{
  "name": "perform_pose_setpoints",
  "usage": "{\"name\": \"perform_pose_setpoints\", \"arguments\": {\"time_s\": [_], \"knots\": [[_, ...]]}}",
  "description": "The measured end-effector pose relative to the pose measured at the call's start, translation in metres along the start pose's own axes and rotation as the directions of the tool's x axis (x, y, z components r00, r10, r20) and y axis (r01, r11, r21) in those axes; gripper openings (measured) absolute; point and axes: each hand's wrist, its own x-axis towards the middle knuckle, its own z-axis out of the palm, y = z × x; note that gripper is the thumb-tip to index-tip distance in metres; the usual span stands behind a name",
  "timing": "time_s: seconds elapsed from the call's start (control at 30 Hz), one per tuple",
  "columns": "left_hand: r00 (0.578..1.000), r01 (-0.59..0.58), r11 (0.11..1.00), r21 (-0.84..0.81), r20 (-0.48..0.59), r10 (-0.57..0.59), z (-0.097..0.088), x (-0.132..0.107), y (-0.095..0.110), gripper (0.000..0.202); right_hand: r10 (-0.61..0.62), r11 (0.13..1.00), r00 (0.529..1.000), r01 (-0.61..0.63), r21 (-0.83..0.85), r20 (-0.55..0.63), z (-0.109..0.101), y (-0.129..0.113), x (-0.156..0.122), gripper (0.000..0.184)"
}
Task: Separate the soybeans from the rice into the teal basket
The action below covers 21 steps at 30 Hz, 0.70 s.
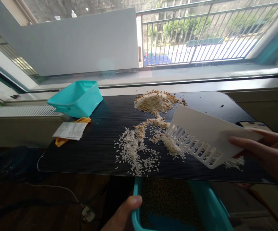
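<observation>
My left hand [124, 211] grips the left rim of a turquoise bin [137, 221] below the table's front edge; the thumb shows, the other fingers are hidden. Many small brownish grains that look like soybeans lie in this bin. In my right hand [264, 147] is a flat white plastic scraper [201, 128] with a row of slots along its lower edge. It is tilted over the right half of the table, above scattered white rice [174, 147]. More rice [131, 150] is spread left of it. Behind stands a heap of rice mixed with soybeans [156, 101].
An empty-looking turquoise basket [81, 102] stands at the back left of the dark table [100, 154]. Near it lie a white packet [70, 131] and an orange cloth-like piece [59, 141]. A phone [254, 125] lies at the right. A window and sill run along the back.
</observation>
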Motion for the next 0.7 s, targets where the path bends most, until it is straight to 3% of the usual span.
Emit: {"name": "perform_pose_setpoints", "arguments": {"time_s": [0.1, 0.27, 0.43, 0.63, 0.7], "knots": [[0.999, 0.038, 0.999, -0.013, -0.006, -0.038, -0.001, -0.001, 0.001, 0.067, 0.028, 0.999, 1.000, -0.028, 0.038, 0.011, 0.002, -0.001, 0.003, 0.043], [0.996, 0.004, 0.999, -0.044, -0.084, -0.008, -0.007, -0.004, 0.001, 0.062, -0.082, 0.996, 0.994, 0.084, 0.042, -0.066, 0.010, -0.001, 0.008, 0.047], [0.999, -0.008, 1.000, -0.027, -0.042, 0.007, -0.001, -0.002, 0.003, 0.061, -0.074, 0.994, 0.995, 0.079, 0.077, -0.064, 0.009, -0.001, 0.013, 0.047], [0.999, -0.023, 0.999, -0.037, -0.031, 0.022, -0.005, -0.003, 0.002, 0.056, 0.039, 0.983, 0.993, -0.058, 0.175, 0.109, 0.003, -0.010, 0.017, 0.039], [0.999, -0.034, 0.999, -0.041, -0.032, 0.033, -0.007, -0.003, 0.001, 0.053, 0.084, 0.965, 0.990, -0.110, 0.239, 0.118, 0.004, -0.016, 0.017, 0.039]]}}
